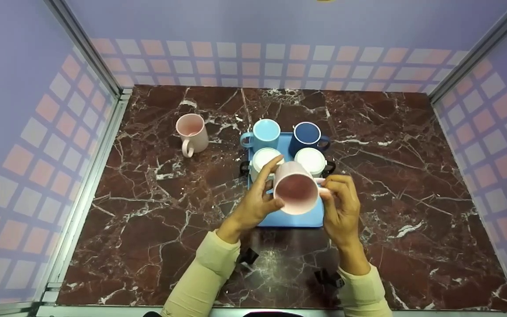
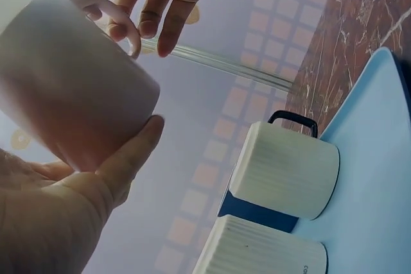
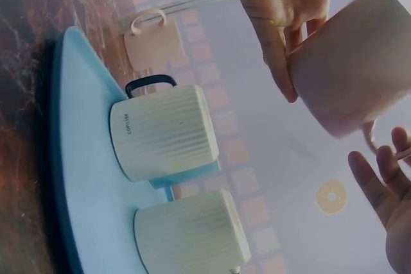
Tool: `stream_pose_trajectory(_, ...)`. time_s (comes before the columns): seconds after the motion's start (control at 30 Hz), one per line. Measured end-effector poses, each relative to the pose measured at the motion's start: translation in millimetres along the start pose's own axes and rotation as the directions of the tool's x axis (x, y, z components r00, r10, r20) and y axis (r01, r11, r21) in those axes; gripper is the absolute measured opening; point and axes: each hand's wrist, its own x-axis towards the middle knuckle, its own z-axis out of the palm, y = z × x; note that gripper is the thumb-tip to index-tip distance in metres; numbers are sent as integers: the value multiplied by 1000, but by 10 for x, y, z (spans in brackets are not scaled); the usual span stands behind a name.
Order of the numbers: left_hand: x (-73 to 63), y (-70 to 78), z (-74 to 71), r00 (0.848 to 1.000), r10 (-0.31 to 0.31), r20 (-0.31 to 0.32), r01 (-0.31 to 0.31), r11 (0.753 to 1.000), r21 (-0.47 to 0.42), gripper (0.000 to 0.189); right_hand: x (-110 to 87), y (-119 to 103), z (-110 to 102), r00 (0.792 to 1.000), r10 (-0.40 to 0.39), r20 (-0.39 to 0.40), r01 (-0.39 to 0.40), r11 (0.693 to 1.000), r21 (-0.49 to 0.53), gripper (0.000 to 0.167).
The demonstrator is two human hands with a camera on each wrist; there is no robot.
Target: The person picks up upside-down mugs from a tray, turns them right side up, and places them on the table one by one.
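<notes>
A pink mug [image 1: 296, 189] is held up above the front of a blue tray [image 1: 291, 220], its opening tilted toward the head camera. My left hand [image 1: 255, 200] grips the mug's body from the left, thumb near the rim and fingers along the side. On the right, my right hand [image 1: 341, 204] pinches the mug's handle. Behind the held mug, two white mugs [image 1: 310, 161] with black handles stand on the tray. Farther back on it are a light blue mug [image 1: 266, 132] and a dark blue mug [image 1: 306, 136].
A second pink mug [image 1: 193, 134] stands on the dark red marbled table [image 1: 148, 229], left of the tray, handle toward the front. Tiled-pattern walls [image 1: 253, 61] with metal frame strips enclose the table at the back and both sides.
</notes>
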Motion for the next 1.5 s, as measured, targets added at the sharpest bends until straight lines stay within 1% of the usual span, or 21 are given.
stream_pose_trajectory(0.17,-14,-23,0,999,44,13,-44,999,20,136,74,-32,28,997,72,4,-72,997,4,39)
stream_pose_trajectory(0.3,-14,-31,12,998,65,3,-65,995,72,128,99,-51,44,991,135,1,-135,991,5,38)
stream_pose_trajectory(0.37,-10,-32,24,998,60,-20,-58,993,103,122,103,-58,50,985,171,9,-171,985,31,37)
stream_pose_trajectory(0.43,-2,-33,37,997,49,-57,-41,990,135,114,105,-66,55,979,204,22,-205,977,62,36)
stream_pose_trajectory(0.6,8,-23,57,989,6,-149,20,985,174,99,118,-91,58,958,282,53,-286,953,97,41)
stream_pose_trajectory(0.73,8,-16,59,983,-14,-181,47,983,178,97,132,-108,37,933,350,89,-357,929,98,44)
stream_pose_trajectory(0.9,13,-16,62,979,-29,-200,64,983,171,94,140,-114,5,895,410,173,-432,894,119,42)
stream_pose_trajectory(1.0,16,-28,65,979,-38,-202,72,984,164,92,149,-107,-8,877,418,236,-460,873,163,44)
stream_pose_trajectory(1.1,16,-36,68,981,-41,-190,72,985,158,91,166,-101,-13,854,432,290,-498,841,213,50)
stream_pose_trajectory(1.17,14,-40,73,983,-41,-181,71,985,159,91,181,-102,-13,834,457,309,-531,816,227,54)
stream_pose_trajectory(1.23,11,-44,79,984,-40,-173,68,985,161,92,199,-110,-8,813,491,312,-565,795,221,53)
stream_pose_trajectory(1.3,9,-52,86,985,-39,-168,67,984,166,92,217,-123,3,797,524,301,-592,778,212,45)
stream_pose_trajectory(1.37,7,-61,89,984,-38,-172,68,982,174,93,228,-133,17,784,551,285,-611,764,207,36)
stream_pose_trajectory(1.43,5,-69,92,984,-36,-174,67,982,178,93,231,-140,32,784,560,268,-616,757,219,30)
stream_pose_trajectory(1.5,3,-76,94,983,-36,-178,68,981,180,93,226,-141,44,788,560,255,-612,756,232,30)
